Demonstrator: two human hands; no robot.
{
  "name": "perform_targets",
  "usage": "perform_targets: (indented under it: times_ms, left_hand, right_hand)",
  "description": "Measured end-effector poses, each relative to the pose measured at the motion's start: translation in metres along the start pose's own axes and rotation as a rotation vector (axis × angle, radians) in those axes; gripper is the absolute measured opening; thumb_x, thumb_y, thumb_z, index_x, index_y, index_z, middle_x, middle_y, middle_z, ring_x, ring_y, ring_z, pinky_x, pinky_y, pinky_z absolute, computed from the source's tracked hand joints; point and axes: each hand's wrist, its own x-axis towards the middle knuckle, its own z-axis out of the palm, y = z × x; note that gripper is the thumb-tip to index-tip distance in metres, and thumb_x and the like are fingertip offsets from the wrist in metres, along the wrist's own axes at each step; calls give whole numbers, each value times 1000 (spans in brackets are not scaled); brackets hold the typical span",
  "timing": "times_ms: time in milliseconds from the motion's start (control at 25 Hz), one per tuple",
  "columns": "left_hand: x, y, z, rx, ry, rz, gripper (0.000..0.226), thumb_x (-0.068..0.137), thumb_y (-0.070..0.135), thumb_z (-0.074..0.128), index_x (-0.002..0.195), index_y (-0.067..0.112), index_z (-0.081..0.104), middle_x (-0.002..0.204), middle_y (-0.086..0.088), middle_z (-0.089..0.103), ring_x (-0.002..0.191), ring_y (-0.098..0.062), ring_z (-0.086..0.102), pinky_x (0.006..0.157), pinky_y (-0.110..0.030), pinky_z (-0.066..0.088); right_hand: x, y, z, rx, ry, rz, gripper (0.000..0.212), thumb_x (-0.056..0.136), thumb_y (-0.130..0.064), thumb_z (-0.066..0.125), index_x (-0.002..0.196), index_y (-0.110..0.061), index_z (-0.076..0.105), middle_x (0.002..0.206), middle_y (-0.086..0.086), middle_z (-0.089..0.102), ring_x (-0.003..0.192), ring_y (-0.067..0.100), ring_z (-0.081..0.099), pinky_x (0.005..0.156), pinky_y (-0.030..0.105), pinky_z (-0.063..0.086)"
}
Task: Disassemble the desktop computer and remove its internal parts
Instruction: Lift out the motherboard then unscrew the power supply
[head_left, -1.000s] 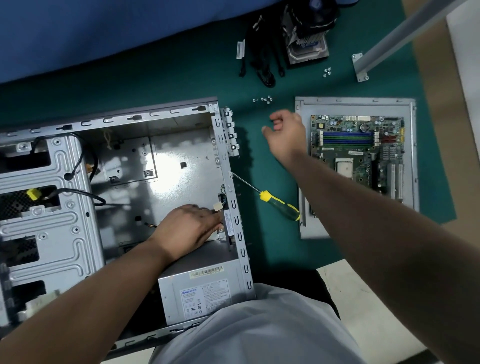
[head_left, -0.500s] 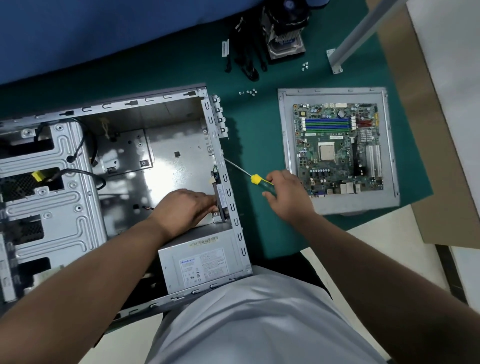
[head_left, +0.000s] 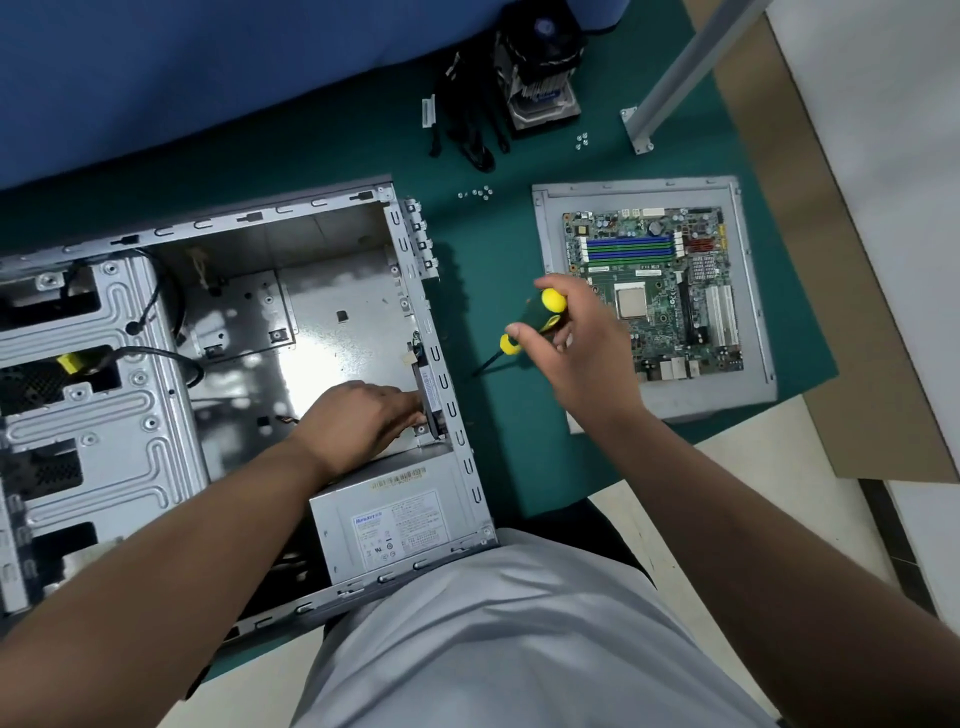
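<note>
Case (head_left: 130, 415) lay open on its side on the green mat (head_left: 493, 441), side panel (head_left: 545, 291) off and set to the right. Mobo (head_left: 654, 291) was already out, resting on that panel. Cooler w/ fan (head_left: 540, 67) and a cable bundle (head_left: 467, 124) sat at the far edge of the mat; loose screws (head_left: 480, 193) just beside them. So board, cooler and some cabling looked done.

Left to do, by my read: PSU (head_left: 395, 525) was in its corner of the case, drive cage and front cables in place too.

Your left hand (head_left: 363, 415) reached inside against the rear wall above the PSU, fingers on a small dark part there; whether it gripped or only pressed, couldn't tell. Your right hand (head_left: 576, 343) was curled round the screwdriver (head_left: 535, 325), held above the mat, tip down-left, btw case and panel.
</note>
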Motion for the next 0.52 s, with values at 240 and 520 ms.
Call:
perform_targets:
  times_ms: [240, 520]
  left_hand:
    - [1, 0, 0, -8, 21, 22, 9, 97, 35, 41, 92, 29, 45, 64, -1, 65, 51, -27, 62, 54, -27, 49]
    - [0, -2, 4, -61, 1, -26, 8, 99, 36, 41, 92, 32, 43, 68, -2, 66, 55, -29, 63, 58, -29, 50]
  right_hand:
    - [-8, 2, 5, -25, -124, -85, 54, 93, -30, 73, 134, -26, 40, 94, -1, 68, 76, 18, 68, 71, 35, 56]
    - [1, 48, 2, 398, 12, 437, 74, 86, -20, 75, 139, -41, 28, 104, 4, 69, 84, 23, 75, 79, 54, 62]
